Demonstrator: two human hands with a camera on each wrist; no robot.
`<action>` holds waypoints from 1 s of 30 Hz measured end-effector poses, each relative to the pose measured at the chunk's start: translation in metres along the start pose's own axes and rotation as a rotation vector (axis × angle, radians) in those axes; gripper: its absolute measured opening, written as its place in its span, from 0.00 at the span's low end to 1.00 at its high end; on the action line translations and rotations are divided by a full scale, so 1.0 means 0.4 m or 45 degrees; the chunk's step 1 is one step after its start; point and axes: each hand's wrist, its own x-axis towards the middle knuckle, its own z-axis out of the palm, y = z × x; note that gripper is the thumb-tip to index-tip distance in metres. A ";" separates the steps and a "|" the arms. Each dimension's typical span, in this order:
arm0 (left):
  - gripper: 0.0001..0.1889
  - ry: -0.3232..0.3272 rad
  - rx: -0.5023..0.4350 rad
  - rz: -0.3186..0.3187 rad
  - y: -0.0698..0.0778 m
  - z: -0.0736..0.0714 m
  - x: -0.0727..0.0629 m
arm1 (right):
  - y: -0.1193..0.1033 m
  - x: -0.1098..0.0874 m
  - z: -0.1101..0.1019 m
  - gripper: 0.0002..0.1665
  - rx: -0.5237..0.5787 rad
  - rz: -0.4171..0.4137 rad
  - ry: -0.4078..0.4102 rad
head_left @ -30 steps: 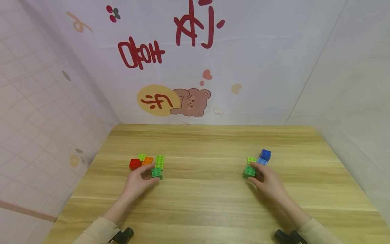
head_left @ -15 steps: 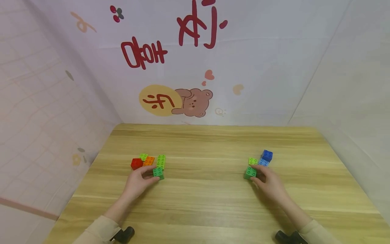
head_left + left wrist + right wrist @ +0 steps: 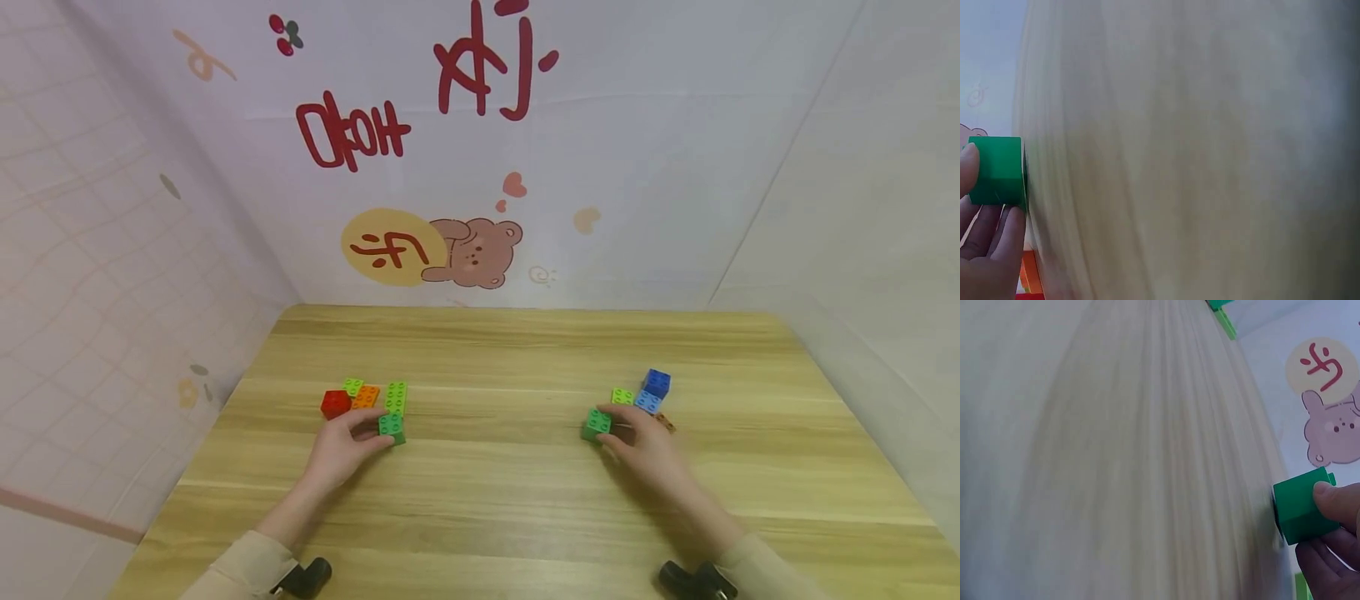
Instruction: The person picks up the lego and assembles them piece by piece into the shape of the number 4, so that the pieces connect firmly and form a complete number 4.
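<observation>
With thumb and fingers only a block's width apart, the left hand [image 3: 341, 447] pinches a green studded plastic cube [image 3: 392, 428] left of the frame's lower centre, the right hand [image 3: 648, 446] a matching green plastic block [image 3: 597, 426] right of it. Both look light, rigid and sturdy, best gripped by opposite flat sides. Beyond lie a red plastic block [image 3: 336, 404], mid-left, and a dark blue plastic block [image 3: 657, 382], mid-right.

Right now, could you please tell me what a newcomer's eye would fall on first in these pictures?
Most likely one green brick in the left hand and a second green brick in the right hand, well apart across the wooden table. The bold red lettering and brown bear on the white wall beyond the table would probably come next.
</observation>
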 end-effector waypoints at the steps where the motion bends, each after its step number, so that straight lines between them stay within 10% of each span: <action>1: 0.22 -0.004 -0.009 0.009 0.001 0.002 0.000 | -0.003 0.004 0.008 0.23 0.015 0.003 -0.006; 30: 0.20 -0.155 -0.242 0.167 0.116 0.158 0.032 | -0.105 0.093 0.184 0.24 0.266 -0.132 -0.166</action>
